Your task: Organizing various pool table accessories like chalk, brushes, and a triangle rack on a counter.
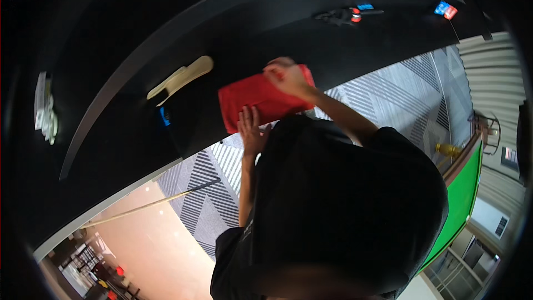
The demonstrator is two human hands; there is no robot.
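A red cloth (250, 98), roughly rectangular, lies on the black tabletop (266, 46) near its front edge. My left hand (250, 127) rests flat on the cloth's near left part, fingers spread. Over the cloth's right part is my right hand (287, 76), fingers curled and blurred by motion; whether cloth is pinched between them is unclear. Left of the cloth lies a flat beige forked item (183, 78), with a small blue and black object (165, 116) just below it.
Farther back right lie a dark tool-like item (339, 16) with a red part, a small blue item (365, 7) and a blue-and-red packet (446, 10). White items (45, 110) are at far left. A curved grey strip (137, 52) crosses the tabletop. A green-topped table (456, 202) stands right.
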